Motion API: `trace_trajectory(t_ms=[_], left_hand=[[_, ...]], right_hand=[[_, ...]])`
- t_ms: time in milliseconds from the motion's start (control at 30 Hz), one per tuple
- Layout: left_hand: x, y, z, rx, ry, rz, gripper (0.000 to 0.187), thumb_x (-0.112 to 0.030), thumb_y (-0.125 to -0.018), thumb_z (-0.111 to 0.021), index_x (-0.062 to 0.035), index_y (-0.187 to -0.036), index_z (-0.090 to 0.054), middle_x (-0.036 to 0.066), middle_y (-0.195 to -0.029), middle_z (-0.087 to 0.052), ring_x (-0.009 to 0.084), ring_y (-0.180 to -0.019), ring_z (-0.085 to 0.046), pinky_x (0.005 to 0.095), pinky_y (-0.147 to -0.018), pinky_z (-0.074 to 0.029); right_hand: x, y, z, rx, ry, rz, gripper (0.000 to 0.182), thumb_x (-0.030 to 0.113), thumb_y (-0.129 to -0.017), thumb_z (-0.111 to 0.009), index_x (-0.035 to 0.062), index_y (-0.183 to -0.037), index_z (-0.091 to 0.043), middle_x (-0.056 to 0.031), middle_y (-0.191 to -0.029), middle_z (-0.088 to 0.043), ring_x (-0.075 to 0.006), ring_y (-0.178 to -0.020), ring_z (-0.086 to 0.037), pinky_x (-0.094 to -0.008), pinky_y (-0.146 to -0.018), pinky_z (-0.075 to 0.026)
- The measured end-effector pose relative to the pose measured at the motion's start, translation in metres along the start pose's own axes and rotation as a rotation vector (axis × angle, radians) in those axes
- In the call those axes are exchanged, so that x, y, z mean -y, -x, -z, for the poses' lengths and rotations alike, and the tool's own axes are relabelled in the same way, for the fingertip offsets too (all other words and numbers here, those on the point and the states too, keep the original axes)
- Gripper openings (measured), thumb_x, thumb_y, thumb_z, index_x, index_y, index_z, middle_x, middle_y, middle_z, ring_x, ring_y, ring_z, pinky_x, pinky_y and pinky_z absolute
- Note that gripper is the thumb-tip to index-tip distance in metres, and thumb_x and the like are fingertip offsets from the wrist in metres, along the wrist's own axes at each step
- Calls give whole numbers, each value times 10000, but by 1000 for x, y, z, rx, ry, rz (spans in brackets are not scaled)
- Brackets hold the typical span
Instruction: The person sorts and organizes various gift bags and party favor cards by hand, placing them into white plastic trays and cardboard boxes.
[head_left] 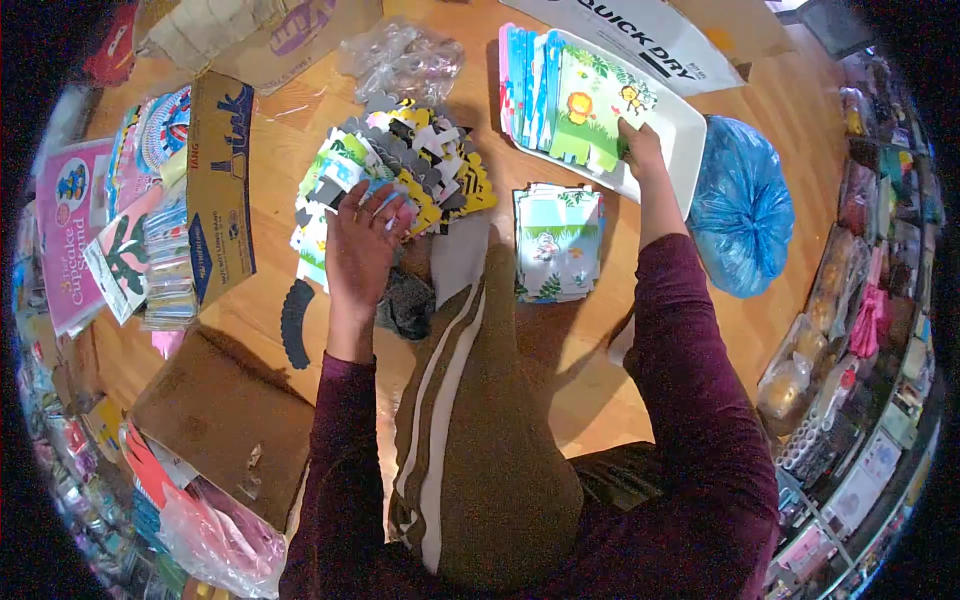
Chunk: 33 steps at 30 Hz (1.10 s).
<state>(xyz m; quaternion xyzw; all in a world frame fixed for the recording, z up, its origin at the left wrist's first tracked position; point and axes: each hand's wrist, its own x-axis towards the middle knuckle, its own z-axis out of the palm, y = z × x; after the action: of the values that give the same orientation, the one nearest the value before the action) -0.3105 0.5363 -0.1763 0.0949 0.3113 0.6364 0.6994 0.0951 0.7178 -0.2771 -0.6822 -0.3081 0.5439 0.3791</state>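
Observation:
My left hand is spread, palm partly up, over the near side of a heap of cut card pieces in yellow, black, grey and white. My right hand pinches the edge of a green jungle-print card with a lion and a monkey on it. That card leans in a white tray, beside blue and pink cards standing in the tray's left end. Between my arms, a stack of printed cards lies on the wooden floor.
A blue plastic bag sits right of the tray. At left stands an open cardboard box of printed party goods. Clear plastic wrap lies behind the heap, and a curved dark card strip lies near my left wrist. Packed shelves line the right.

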Motion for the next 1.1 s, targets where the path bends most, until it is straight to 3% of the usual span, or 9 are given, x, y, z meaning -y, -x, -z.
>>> trace_trajectory(t_ms=[33, 200, 367, 500, 733, 800, 933, 967, 1100], left_hand=[[-2, 0, 0, -3, -9, 2, 574, -490, -889, -320, -40, -1245, -302, 177, -1205, -395, 297, -1100, -413, 444, -963, -323], [-5, 2, 11, -105, -67, 1, 576, -510, -870, -357, -54, -1221, -365, 173, -1218, -406, 315, -1140, -384, 435, -941, -317], [-7, 8, 26, -105, -55, -47, 538, -475, -874, -379, -56, -1211, -377, 168, -1209, -427, 305, -1128, -399, 448, -946, -308], [-23, 16, 56, -224, -121, -149, 438, -382, -888, -422, -48, -1170, -398, 150, -1147, -470, 271, -1048, -473, 428, -919, -362], [-32, 38, 101, -626, -581, -231, 227, -158, -828, -561, -51, -1008, -475, 59, -1011, -499, 179, -926, -502, 310, -808, -415], [-33, 38, 110, -536, -1135, -403, 337, -126, -750, -636, -42, -1030, -468, 73, -1019, -499, 189, -954, -492, 317, -815, -414], [-41, 35, 107, -450, -1665, -443, 667, -161, -608, -753, -14, -1161, -411, 189, -1101, -477, 316, -1063, -441, 392, -901, -367], [-41, 31, 111, -436, -1718, -351, 841, -188, -543, -789, -6, -1236, -347, 222, -1164, -436, 363, -1103, -398, 410, -943, -329], [-31, 20, 117, -319, -2003, -324, 1033, -219, -481, -816, -30, -1315, -237, 233, -1214, -380, 374, -1127, -377, 414, -960, -312]], right_hand=[[-1, -5, -1, -123, 304, -4, 443, 191, -760, -646, -15, -1108, -464, -109, -946, -564, -194, -786, -568, -306, -607, -490], [-18, -20, -11, -205, 597, 126, 539, 253, -695, -678, -31, -1103, -471, -119, -876, -570, -192, -767, -565, -281, -527, -471], [-12, -12, -25, -320, 949, 165, 547, 295, -676, -666, -7, -1101, -502, -187, -966, -591, -261, -882, -580, -342, -717, -473], [-18, -3, -20, -378, 809, 151, 579, 331, -677, -668, -2, -1120, -502, -196, -1002, -589, -259, -865, -594, -334, -753, -460], [-12, 67, -29, -651, 467, 510, 311, 104, -736, -608, -70, -988, -550, -154, -884, -597, -225, -789, -571, -310, -718, -457], [-23, 81, -28, -663, 330, 500, 271, 79, -740, -600, -70, -962, -551, -144, -888, -595, -211, -798, -569, -299, -723, -456], [-46, 126, -38, -615, 223, 562, 240, 46, -744, -580, -58, -959, -560, -158, -913, -585, -226, -820, -559, -319, -757, -443], [-50, 138, -41, -576, 260, 533, 223, 29, -752, -567, -61, -956, -556, -154, -912, -583, -216, -819, -557, -314, -760, -442], [-65, 176, -52, -360, 184, 474, 178, 5, -773, -546, -64, -938, -548, -137, -899, -576, -190, -812, -553, -290, -738, -447]])
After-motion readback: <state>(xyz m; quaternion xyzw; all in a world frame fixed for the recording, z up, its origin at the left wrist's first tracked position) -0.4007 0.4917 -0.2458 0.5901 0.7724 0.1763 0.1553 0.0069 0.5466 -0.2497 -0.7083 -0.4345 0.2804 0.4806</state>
